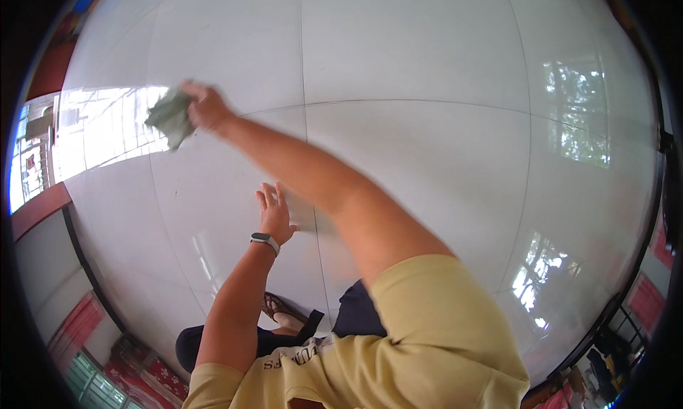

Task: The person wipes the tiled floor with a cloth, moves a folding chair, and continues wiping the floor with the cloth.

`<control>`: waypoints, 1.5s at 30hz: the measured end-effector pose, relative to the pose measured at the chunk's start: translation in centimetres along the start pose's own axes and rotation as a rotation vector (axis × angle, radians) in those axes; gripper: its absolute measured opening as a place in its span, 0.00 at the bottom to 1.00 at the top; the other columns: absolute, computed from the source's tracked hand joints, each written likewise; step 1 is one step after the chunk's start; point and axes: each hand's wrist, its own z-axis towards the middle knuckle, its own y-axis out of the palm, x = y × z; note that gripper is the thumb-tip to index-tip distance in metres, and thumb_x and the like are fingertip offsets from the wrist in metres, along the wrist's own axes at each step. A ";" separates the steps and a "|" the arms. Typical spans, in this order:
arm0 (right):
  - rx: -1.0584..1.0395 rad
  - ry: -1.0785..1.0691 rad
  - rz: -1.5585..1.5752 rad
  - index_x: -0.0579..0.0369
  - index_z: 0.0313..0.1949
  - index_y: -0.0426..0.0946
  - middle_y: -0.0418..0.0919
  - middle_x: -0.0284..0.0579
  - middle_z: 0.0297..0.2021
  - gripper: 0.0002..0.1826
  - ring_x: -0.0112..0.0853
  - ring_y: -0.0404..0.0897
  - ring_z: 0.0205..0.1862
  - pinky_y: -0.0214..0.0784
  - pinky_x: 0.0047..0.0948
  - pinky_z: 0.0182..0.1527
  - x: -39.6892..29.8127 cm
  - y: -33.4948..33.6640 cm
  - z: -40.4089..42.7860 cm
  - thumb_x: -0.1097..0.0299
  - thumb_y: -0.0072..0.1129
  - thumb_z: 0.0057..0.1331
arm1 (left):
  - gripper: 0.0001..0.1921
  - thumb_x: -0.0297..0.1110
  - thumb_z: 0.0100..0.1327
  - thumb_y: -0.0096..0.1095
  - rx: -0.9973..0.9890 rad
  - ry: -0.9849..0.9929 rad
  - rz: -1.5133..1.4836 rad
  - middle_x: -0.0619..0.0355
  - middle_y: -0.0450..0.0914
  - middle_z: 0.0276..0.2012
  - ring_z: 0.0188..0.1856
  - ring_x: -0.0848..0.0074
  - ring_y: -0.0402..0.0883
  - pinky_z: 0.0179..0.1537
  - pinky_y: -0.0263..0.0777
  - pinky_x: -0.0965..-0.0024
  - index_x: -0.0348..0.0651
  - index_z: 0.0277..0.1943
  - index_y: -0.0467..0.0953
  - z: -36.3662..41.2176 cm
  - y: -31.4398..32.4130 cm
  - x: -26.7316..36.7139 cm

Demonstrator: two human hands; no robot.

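Observation:
My right hand (209,109) reaches far out to the left and grips a crumpled grey-green cloth (172,119). The cloth lies against the glossy white tile floor (405,158), where bright window light reflects. Both hand and cloth are a little blurred. Nearer to my body, my left hand (275,212) is spread with its palm toward the floor and seems to rest on it. It holds nothing, and a smartwatch or fitness band (264,240) sits on that wrist. My right forearm passes beyond the left fingertips.
A sandalled foot (275,305) and my dark-clothed knees are close below. Along the left runs a wall with a dark skirting strip (85,254) and a reddish-brown sill or frame (42,210). Pink curtains (80,323) and red patterned fabric (160,379) show at lower left.

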 end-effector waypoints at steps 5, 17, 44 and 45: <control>0.125 -0.078 -0.160 0.52 0.57 0.65 0.72 0.34 0.34 0.23 0.19 0.68 0.32 0.63 0.18 0.34 -8.5 -20.4 -7.1 0.70 0.42 0.60 | 0.58 0.31 0.37 0.76 -0.069 -0.138 0.010 0.30 0.35 0.63 0.63 0.34 0.39 0.60 0.53 0.50 0.33 0.64 0.37 -0.7 -2.0 0.3; 0.818 0.208 -1.661 0.55 0.34 0.72 0.73 0.53 0.42 0.10 0.48 0.74 0.42 0.68 0.44 0.41 -6.7 -39.5 -22.4 0.67 0.50 0.53 | 0.57 0.33 0.37 0.77 -0.095 -0.140 0.057 0.28 0.38 0.62 0.62 0.32 0.41 0.61 0.52 0.52 0.30 0.63 0.38 -0.4 -2.2 1.0; 0.538 0.280 -1.853 0.42 0.55 0.64 0.67 0.40 0.55 0.25 0.42 0.71 0.44 0.63 0.37 0.49 -8.0 -36.0 -32.6 0.72 0.48 0.56 | 0.61 0.37 0.33 0.78 -0.081 -0.055 -0.001 0.29 0.38 0.62 0.65 0.38 0.33 0.64 0.35 0.49 0.28 0.63 0.37 0.3 -0.7 0.9; 0.627 0.370 -1.851 0.42 0.56 0.63 0.66 0.41 0.55 0.26 0.42 0.70 0.45 0.62 0.37 0.50 -8.1 -37.1 -37.0 0.72 0.48 0.56 | 0.61 0.37 0.33 0.78 -0.092 -0.013 0.007 0.29 0.38 0.62 0.65 0.38 0.33 0.64 0.35 0.49 0.28 0.63 0.37 0.3 -0.5 0.9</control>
